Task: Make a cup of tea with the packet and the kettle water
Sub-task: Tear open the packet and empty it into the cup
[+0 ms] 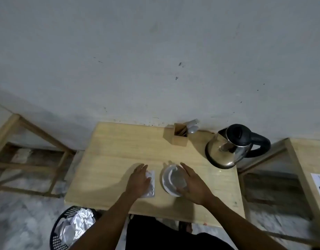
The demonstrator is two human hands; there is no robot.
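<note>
Head view: I'm looking down on a light wooden tabletop (110, 159) pushed up against a grey wall (155, 60). Left hand (139, 179) is lying flat, palm down, fingers spread, on a silvery tea packet (150, 184) that's sitting near the front-centre of the tabletop w/ its right side showing past the fingers. No pinch or grip showing on it yet. Right hand (191, 186) is curling around a clear glass cup (177, 179), fingers wrapping its right side; the cup is standing on a white saucer (167, 179) just beside the packet, to its right. Can't tell if the cup is lifted off the saucer or resting. Steel kettle (227, 150) w/ black lid & handle is sitting at the back-right corner, well apart from both hands. Wooden cutlery holder (179, 138) is standing at the back edge, touching the wall, spoon and fork sticking out. Black basket (72, 228) w/ crumpled foil is sitting on the floor, lower left.
</note>
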